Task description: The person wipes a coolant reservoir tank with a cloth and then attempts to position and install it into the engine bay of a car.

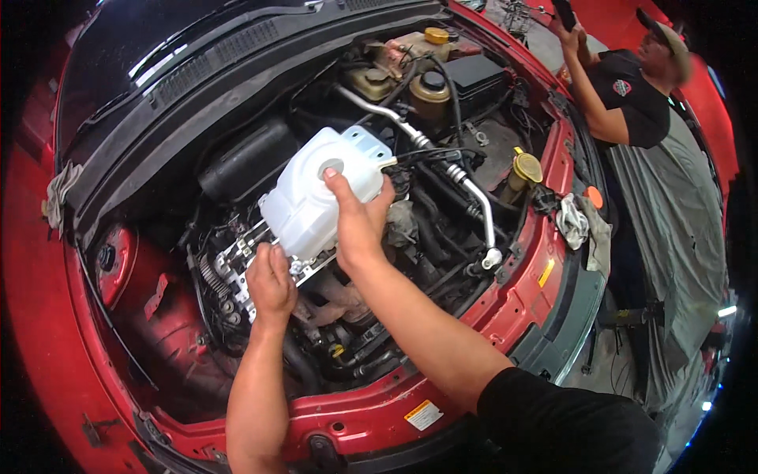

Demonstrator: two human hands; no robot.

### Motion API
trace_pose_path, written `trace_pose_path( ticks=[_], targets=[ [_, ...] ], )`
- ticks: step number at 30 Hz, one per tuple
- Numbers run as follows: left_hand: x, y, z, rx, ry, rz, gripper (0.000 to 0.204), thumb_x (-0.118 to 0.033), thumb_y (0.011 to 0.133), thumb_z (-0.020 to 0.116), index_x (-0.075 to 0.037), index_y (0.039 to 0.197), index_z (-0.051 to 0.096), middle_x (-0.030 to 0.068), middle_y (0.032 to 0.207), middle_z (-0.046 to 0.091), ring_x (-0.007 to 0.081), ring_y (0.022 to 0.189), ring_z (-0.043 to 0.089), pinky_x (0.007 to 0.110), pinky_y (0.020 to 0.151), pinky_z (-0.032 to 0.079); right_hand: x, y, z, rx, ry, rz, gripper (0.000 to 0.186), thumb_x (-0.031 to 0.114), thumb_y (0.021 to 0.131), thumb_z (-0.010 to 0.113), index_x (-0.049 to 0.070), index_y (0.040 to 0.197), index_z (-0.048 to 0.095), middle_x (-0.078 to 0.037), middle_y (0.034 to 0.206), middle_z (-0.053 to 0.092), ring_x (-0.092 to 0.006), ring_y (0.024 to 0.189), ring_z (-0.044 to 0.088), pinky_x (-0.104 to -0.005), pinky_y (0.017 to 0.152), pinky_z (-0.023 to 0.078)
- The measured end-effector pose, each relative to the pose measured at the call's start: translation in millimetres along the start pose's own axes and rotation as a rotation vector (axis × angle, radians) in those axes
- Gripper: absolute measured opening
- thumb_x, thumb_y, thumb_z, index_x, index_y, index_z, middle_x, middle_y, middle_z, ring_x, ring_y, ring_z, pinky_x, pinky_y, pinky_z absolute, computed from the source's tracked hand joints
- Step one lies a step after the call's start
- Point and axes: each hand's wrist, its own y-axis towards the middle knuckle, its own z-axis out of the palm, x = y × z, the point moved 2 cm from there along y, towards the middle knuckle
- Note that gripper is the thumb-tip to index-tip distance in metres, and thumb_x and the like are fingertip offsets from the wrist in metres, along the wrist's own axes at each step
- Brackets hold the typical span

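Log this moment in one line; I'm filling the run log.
left hand: under white plastic tank | right hand: gripping tank | place: red car's engine bay | nearby: another person

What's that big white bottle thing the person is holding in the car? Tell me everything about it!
The white tank is a chunky, see-through-ish plastic container with rounded corners and moulded ridges. A round grey opening sits on top, with no cap showing. It is tilted, above the middle of the red car's engine bay. The right hand grips its near side, one finger close to the opening. The left hand is at its lower edge, beside a metal part. Whether there is liquid inside cannot be told.
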Motion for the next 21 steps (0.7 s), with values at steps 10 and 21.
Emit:
trace_pose_path(
  ticks=[10,21],
  targets=[
    [-12,4,-2,0.027,0.098,0.099,0.031,-0.022,0.092,0.072,-0.002,0.082,0.05,0.0184,0.068,0.056,0.0413,0.062,0.056,0.047,0.059,0.044,4,2,2,0.014,0.038,0.042,0.106,0.023,0.077,0.086,-0.005,0.15,0.015,-0.022,0.14,0.042,-0.0292,0.129,0.047,-0.0399,0.111,0.039],
    [3,4,-3,0.084,0.201,0.159,0.024,-0.017,0.094,0.067,-0.003,0.083,0.05,0.0178,0.069,0.056,0.0383,0.063,0.056,0.045,0.06,0.043,1,8,4,0.089,0.098,-0.07,0.104,0.026,0.076,0.086,-0.004,0.148,0.016,-0.021,0.137,0.041,-0.0277,0.126,0.047,-0.0379,0.109,0.039]
  ],
)
